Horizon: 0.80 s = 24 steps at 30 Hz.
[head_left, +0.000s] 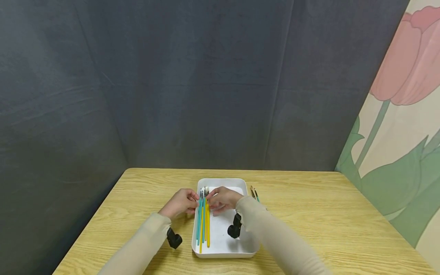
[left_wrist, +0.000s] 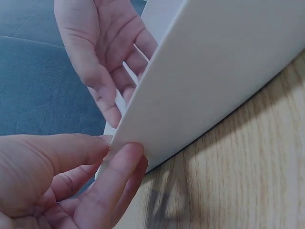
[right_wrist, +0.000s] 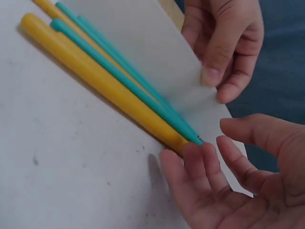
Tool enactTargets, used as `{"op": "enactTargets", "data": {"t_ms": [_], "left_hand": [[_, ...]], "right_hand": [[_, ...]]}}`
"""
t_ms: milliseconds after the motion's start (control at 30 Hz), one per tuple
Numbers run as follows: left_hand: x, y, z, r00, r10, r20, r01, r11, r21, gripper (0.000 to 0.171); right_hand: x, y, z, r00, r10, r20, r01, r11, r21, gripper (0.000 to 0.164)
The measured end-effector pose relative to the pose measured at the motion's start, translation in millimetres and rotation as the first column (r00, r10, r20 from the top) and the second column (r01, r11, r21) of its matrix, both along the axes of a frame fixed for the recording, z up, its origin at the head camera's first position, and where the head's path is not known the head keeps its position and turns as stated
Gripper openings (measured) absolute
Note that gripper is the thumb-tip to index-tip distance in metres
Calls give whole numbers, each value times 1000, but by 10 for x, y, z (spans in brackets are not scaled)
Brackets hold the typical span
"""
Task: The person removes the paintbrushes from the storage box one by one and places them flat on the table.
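Observation:
A white rectangular tray (head_left: pixel 228 236) stands on the table with several paintbrushes lying lengthwise along its left side. Their handles are teal (head_left: pixel 198 225) and yellow (head_left: pixel 208 231), and the bristle ends point to the far side. My left hand (head_left: pixel 182 201) pinches the tray's left rim between thumb and fingers, as the left wrist view shows. Inside the tray is my right hand (head_left: pixel 224 198), its fingers loosely bent beside the brushes. In the right wrist view its fingertips (right_wrist: pixel 193 155) touch the thick yellow handle (right_wrist: pixel 102 88) near the ferrule end, with thumb and fingers apart.
Just right of the tray, more paintbrushes (head_left: pixel 253 193) lie on the wooden table (head_left: pixel 319 214), partly hidden by my right sleeve. A dark curtain (head_left: pixel 206 95) hangs behind the table. A tulip-printed wall covering (head_left: pixel 398 126) is at the right.

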<state>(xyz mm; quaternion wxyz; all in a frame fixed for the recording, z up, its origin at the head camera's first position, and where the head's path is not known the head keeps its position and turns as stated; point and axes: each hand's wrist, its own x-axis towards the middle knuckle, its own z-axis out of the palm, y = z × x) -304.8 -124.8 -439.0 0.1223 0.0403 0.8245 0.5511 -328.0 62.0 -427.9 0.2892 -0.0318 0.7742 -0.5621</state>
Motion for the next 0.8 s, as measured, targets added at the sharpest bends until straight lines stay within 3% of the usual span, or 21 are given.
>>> {"op": "enactTargets", "data": {"t_ms": [333,800], "left_hand": [[-8,7,0,1000,-6,5,6,1000,9,14],[2,-16,-1,998,-37,-41,37,999,3,18]], "right_hand": [[-11,-74,-29,998,-65,20,62,991,119,16],[54,-219,-71,990,-76,-119,100,971,216,18]]}}
